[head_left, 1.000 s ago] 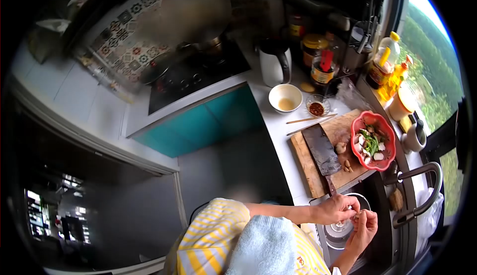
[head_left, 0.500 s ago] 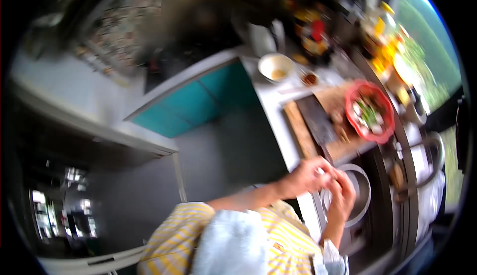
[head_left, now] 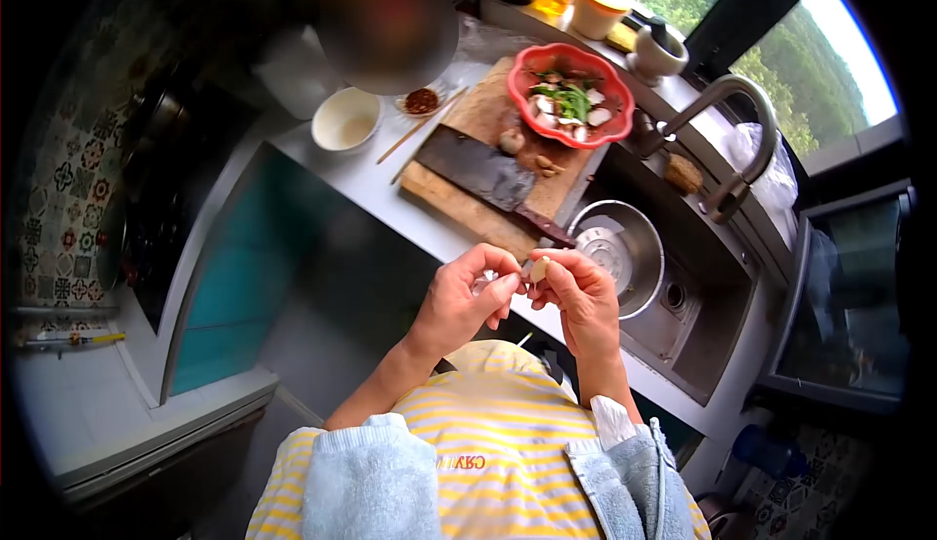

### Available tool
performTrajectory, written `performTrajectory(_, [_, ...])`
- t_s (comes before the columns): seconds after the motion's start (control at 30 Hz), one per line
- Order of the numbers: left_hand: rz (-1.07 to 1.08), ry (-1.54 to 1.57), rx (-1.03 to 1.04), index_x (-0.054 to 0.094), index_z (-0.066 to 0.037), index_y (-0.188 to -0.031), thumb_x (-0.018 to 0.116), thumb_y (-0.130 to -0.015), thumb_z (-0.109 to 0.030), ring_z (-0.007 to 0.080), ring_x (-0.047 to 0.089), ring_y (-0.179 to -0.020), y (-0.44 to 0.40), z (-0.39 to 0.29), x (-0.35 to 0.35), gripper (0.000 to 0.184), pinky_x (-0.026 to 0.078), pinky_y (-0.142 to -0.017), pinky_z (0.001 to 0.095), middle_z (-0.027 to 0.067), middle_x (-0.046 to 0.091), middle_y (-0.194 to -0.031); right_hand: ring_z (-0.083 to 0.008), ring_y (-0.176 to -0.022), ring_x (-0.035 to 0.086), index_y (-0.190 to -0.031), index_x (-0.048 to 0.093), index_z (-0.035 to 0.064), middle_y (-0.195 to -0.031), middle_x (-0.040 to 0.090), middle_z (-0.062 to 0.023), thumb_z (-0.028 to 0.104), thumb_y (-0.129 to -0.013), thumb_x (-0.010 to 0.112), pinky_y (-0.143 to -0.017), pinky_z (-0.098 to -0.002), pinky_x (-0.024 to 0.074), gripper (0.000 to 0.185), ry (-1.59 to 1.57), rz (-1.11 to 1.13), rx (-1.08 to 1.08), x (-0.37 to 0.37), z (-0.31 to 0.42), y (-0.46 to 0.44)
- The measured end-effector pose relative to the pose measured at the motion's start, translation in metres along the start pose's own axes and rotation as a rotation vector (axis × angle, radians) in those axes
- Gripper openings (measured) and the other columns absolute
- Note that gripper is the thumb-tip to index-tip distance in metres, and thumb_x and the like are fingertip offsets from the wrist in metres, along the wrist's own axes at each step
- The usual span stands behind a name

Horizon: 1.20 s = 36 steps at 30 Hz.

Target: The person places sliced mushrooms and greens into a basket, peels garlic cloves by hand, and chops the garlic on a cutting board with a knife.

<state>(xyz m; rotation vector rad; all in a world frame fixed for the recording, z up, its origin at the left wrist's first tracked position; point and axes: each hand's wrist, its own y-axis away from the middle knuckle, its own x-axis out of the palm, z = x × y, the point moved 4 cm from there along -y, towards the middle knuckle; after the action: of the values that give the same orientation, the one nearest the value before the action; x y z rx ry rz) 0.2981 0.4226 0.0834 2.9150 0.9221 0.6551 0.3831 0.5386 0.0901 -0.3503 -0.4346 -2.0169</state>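
A pale garlic clove (head_left: 539,269) is pinched between the thumb and fingers of my right hand (head_left: 586,308), in front of my chest near the counter edge. Close beside it, my left hand (head_left: 459,298) is closed, its fingertips almost meeting the right ones. A whitish, papery bit of garlic skin (head_left: 482,282) shows in the left fingers. Beyond my hands, a cleaver (head_left: 478,169) lies flat on the wooden cutting board (head_left: 439,200), its handle pointing toward the sink. A garlic bulb (head_left: 511,141) and a few loose cloves (head_left: 547,164) rest on the board past the blade.
A red scalloped bowl (head_left: 623,110) of chopped greens and white pieces overlaps the board's far end. Left of the board are chopsticks (head_left: 422,136), a small dish of chilli flakes (head_left: 422,101) and a white bowl (head_left: 346,120). A metal basin (head_left: 644,271) sits in the sink (head_left: 717,340) under the faucet (head_left: 761,120).
My view has turned, so the board and sink appear shifted and the window shows more. My hands, earlier bunched together and blurred, are now slightly apart with the garlic clove visible.
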Motion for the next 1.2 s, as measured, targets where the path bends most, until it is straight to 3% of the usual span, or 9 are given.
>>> performTrajectory(0.17, [-0.071, 0.041, 0.171, 0.053, -0.001, -0.091, 0.052, -0.085, -0.009, 0.0062, 0.051, -0.061, 0.036, -0.032, -0.086, 0.01, 0.045, -0.05, 0.0198, 0.0039, 0.056, -0.081, -0.0086, -0.069, 0.058, -0.105, 0.059, -0.0017, -0.086, 0.063, -0.0064, 0.01, -0.087, 0.057, -0.061, -0.0205, 0.049, 0.021, 0.234, 0.06, -0.024, 0.092, -0.023, -0.019])
performTrajectory(0.37, [-0.209, 0.146, 0.054, 0.051, -0.002, -0.094, 0.047, -0.085, -0.009, 0.0074, 0.052, -0.063, 0.081, -0.053, -0.178, 0.012, 0.048, -0.053, 0.022, 0.005, 0.056, -0.082, -0.0075, -0.073, 0.057, -0.107, 0.059, -0.0019, -0.084, 0.058, -0.0016, 0.005, -0.085, 0.059, -0.068, -0.0179, 0.047, 0.022, 0.497, 0.253, -0.074, 0.192, -0.067, -0.045])
performTrajectory(0.57, [-0.367, 0.232, 0.125, 0.052, -0.002, -0.099, 0.043, -0.091, -0.015, 0.0064, 0.052, -0.064, 0.118, -0.062, -0.242, 0.017, 0.049, -0.054, 0.0212, 0.0041, 0.057, -0.084, -0.0164, -0.065, 0.059, -0.093, 0.061, -0.0017, -0.077, 0.055, -0.0074, -0.014, -0.072, 0.054, -0.057, -0.0222, 0.0476, 0.025, 0.885, 0.392, -0.273, 0.272, -0.09, -0.067])
performTrajectory(0.63, [-0.455, 0.096, 0.277, 0.053, -0.003, -0.097, 0.052, -0.09, -0.023, 0.005, 0.052, -0.059, 0.129, -0.066, -0.258, 0.021, 0.047, -0.05, 0.0198, 0.0021, 0.057, -0.073, -0.0171, -0.063, 0.058, -0.092, 0.062, -0.0007, -0.075, 0.055, -0.0066, -0.014, -0.071, 0.055, -0.055, -0.0233, 0.0465, 0.026, 0.993, 0.48, -0.279, 0.293, -0.1, -0.076])
performTrajectory(0.73, [-0.544, 0.117, 0.19, 0.054, -0.003, -0.097, 0.057, -0.089, -0.022, 0.0058, 0.054, -0.058, 0.147, -0.08, -0.28, 0.021, 0.046, -0.048, 0.0195, 0.0023, 0.057, -0.072, -0.016, -0.06, 0.057, -0.094, 0.064, 0.001, -0.071, 0.056, -0.007, -0.011, -0.071, 0.06, -0.053, -0.0246, 0.0458, 0.026, 0.968, 0.589, -0.266, 0.32, -0.117, -0.092])
performTrajectory(0.87, [-0.621, 0.141, 0.278, 0.055, -0.001, -0.096, 0.053, -0.091, -0.018, 0.0068, 0.054, -0.063, 0.167, -0.078, -0.31, 0.018, 0.047, -0.05, 0.0204, 0.004, 0.06, -0.079, -0.0172, -0.071, 0.064, -0.093, 0.065, -0.0009, -0.077, 0.061, -0.0096, -0.003, -0.075, 0.065, -0.063, -0.0244, 0.0514, 0.019, 0.884, 0.727, -0.1, 0.353, -0.139, -0.11])
performTrajectory(0.97, [-0.68, 0.076, 0.287, 0.057, 0.0, -0.096, 0.052, -0.091, -0.017, 0.0069, 0.054, -0.062, 0.176, -0.087, -0.334, 0.019, 0.047, -0.051, 0.0204, 0.0042, 0.061, -0.079, -0.0167, -0.07, 0.063, -0.094, 0.065, -0.0013, -0.076, 0.061, -0.01, -0.002, -0.075, 0.065, -0.062, -0.0247, 0.0511, 0.018, 0.82, 0.899, -0.059, 0.385, -0.147, -0.129])
performTrajectory(1.17, [-0.783, -0.053, 0.268, 0.057, 0.002, -0.099, 0.052, -0.091, -0.017, 0.0089, 0.057, -0.063, 0.177, -0.135, -0.354, 0.022, 0.049, -0.051, 0.0215, 0.0059, 0.06, -0.078, -0.0123, -0.064, 0.058, -0.094, 0.065, -0.0027, -0.076, 0.06, -0.0066, 0.002, -0.079, 0.065, -0.058, -0.0228, 0.0484, 0.016, 0.8, 1.095, -0.153, 0.43, -0.134, -0.164])
performTrajectory(1.2, [-0.824, -0.062, 0.349, 0.058, 0.002, -0.095, 0.052, -0.09, -0.012, 0.0121, 0.058, -0.054, 0.172, -0.141, -0.357, 0.016, 0.047, -0.046, 0.021, 0.0082, 0.059, -0.066, -0.0123, -0.064, 0.058, -0.095, 0.065, -0.0028, -0.076, 0.06, -0.0067, 0.002, -0.079, 0.065, -0.058, -0.0227, 0.0484, 0.017, 0.769, 1.111, -0.154, 0.434, -0.132, -0.17])
